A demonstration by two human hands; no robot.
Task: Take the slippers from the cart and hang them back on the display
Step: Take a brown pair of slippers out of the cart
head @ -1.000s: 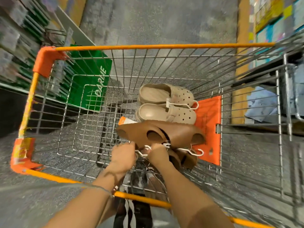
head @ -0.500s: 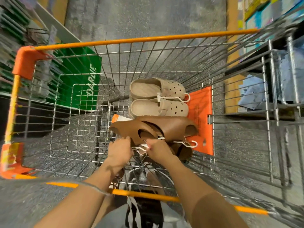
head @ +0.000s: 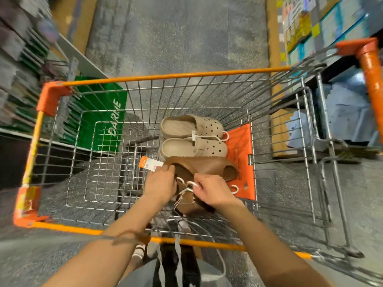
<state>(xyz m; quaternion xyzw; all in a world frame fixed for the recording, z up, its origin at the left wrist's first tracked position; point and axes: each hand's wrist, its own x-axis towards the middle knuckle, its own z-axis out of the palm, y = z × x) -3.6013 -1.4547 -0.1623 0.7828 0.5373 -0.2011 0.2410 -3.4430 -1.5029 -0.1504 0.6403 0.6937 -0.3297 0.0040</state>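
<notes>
A wire cart with orange rims holds two pairs of slippers. The beige clog pair lies at the far side on a white hanger. The brown slide pair lies nearer, with an orange price tag at its left end. My left hand grips the left end of the brown pair. My right hand pinches its white plastic hanger. A second white hook shows to the right of that hand.
An orange flap stands against the cart's right wall. A green sign and blurred shelves are on the left. Shelving with boxes and blue packs is on the right. Grey floor lies ahead.
The view has shifted, and the cart now sits lower and further right. Both hands stay on the brown pair; my right hand has closed on the white hanger.
</notes>
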